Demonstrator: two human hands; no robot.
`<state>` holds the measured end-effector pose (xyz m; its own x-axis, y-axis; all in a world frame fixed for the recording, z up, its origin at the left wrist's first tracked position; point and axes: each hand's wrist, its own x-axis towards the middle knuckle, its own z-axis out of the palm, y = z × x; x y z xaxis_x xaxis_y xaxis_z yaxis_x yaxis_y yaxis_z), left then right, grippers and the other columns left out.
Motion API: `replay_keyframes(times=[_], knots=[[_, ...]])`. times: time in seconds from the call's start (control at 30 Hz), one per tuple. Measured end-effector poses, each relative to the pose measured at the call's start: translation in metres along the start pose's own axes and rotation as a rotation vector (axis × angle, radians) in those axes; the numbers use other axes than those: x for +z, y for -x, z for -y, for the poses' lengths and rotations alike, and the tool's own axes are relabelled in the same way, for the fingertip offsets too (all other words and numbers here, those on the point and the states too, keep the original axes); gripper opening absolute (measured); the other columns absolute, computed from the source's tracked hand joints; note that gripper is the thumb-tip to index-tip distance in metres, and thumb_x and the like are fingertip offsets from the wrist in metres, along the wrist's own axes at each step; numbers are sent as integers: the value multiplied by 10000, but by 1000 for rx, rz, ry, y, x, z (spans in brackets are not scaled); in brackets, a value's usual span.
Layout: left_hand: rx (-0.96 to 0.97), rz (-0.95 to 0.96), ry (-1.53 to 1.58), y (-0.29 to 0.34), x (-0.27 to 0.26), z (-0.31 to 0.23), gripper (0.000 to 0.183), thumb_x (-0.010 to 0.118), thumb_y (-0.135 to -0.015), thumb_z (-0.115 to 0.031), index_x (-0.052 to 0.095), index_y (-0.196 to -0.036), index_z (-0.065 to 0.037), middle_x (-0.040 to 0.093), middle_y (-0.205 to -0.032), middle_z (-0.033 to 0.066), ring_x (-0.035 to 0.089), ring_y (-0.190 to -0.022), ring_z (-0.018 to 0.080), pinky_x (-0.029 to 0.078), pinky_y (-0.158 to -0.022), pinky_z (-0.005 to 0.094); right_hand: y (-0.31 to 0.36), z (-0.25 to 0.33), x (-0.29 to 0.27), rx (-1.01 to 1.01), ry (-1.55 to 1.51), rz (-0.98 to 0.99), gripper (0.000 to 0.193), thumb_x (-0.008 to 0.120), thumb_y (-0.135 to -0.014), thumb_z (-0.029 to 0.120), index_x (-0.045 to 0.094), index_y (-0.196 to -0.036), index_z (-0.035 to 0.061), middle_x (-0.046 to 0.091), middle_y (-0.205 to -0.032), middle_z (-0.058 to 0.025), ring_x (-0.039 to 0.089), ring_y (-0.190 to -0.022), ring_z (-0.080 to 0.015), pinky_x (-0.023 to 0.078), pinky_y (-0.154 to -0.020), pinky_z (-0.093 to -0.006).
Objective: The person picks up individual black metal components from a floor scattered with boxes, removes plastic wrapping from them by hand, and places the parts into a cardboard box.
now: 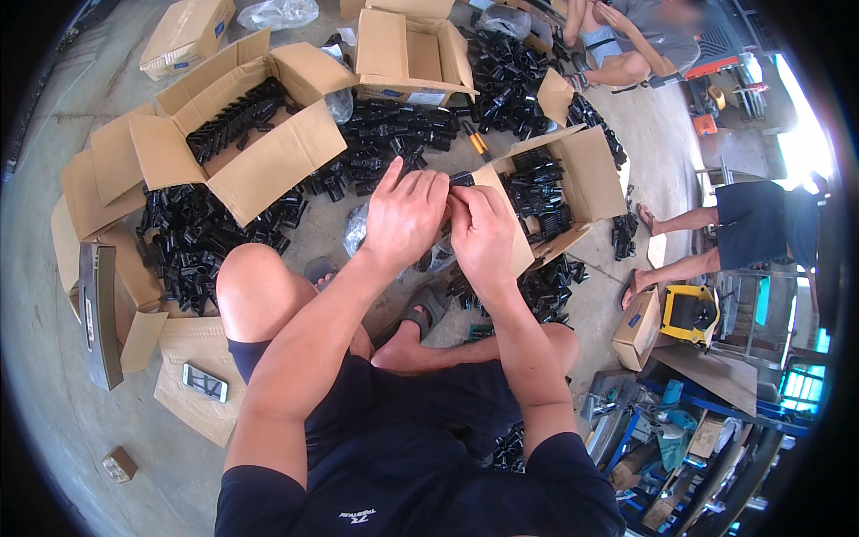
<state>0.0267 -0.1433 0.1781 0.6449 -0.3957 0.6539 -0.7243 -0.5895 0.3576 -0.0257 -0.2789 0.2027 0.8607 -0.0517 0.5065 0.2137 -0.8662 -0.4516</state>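
My left hand (407,215) and my right hand (483,234) meet in front of me above my crossed legs. Between their fingertips shows a small black tubular part (462,180), mostly covered by the fingers. Both hands have their fingers closed around it. Just right of my right hand stands an open cardboard box (598,188) with black parts (537,183) inside. Beyond my hands lies a heap of similar black parts (394,130). A clear plastic bag (355,229) rests on the floor left of my left hand.
Another open box (277,161) at left holds rows of black parts, beside a loose pile (210,242). An open box (416,54) stands at the back. A phone (205,382) lies on cardboard. One person (626,40) sits at far right; another (752,224) stands near a yellow device (691,314).
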Motion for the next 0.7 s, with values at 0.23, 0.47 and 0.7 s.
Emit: replay_keyframes(times=[0.23,0.47,0.7], knots=[[0,-9,44,3,0,0,331,706,-765,-193,616,-1044,-39,684,-979,73,681,-946,217,477,-1025,481,-3,2,-7,-19,13,43,129,686,-841,5,653,-963,28,650,-914,-136,638,-845,-351,528,-751,-437],[-163,10,217,-1,-4,-4,357,794,-738,-171,687,-1058,-57,735,-967,85,720,-868,246,552,-864,406,-11,18,-27,337,-206,-54,337,736,-840,20,637,-1163,24,613,-965,-120,654,-835,-223,566,-701,-332],[-525,257,825,-8,-12,-12,357,811,-794,-192,715,-1097,-30,730,-878,98,665,-696,165,531,-658,310,12,-34,-29,612,-1144,196,521,726,-925,113,529,-1392,-8,651,-1098,-44,620,-908,-105,538,-738,-261]])
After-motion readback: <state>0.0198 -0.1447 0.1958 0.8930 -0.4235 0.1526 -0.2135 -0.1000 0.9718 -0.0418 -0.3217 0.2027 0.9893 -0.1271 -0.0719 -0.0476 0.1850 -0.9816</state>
